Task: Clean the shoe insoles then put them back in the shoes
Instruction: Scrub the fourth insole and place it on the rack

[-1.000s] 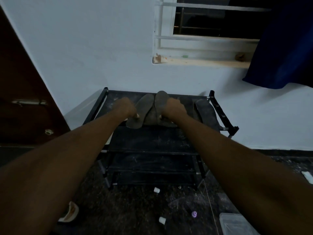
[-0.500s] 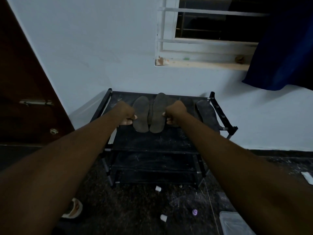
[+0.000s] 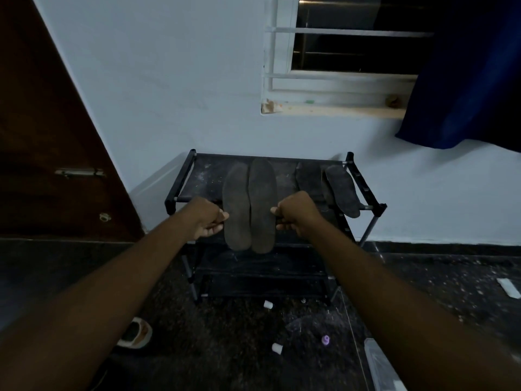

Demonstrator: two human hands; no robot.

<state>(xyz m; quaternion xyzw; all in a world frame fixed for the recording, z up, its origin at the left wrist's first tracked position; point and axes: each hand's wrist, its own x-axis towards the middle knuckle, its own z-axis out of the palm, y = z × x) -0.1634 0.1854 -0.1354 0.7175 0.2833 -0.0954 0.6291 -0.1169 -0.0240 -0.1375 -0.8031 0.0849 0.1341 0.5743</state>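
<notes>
Two dark grey insoles hang side by side over the front of a black shoe rack (image 3: 180, 182). My left hand (image 3: 207, 220) pinches the outer edge of the left insole (image 3: 236, 207). The right insole (image 3: 262, 204) is pinched at its outer edge by my right hand (image 3: 296, 217). Both insoles are lifted, their heel ends hanging past the rack's front bar. Another two dark insoles lie on the rack's top shelf at the right, one (image 3: 308, 177) partly behind my right hand and one (image 3: 342, 190) by the side rail. No shoes are visible on the rack.
The rack stands against a pale wall under a window (image 3: 352, 52) with a blue curtain (image 3: 473, 71). A brown door (image 3: 50, 153) is at the left. The dark floor carries small white caps (image 3: 268, 304), a purple cap (image 3: 325, 340), a light shoe (image 3: 135, 333) and a clear lid (image 3: 380, 365).
Both hands have drawn the two insoles toward me, from lying on the top shelf to hanging past the front bar. The camera has tilted and moved closer.
</notes>
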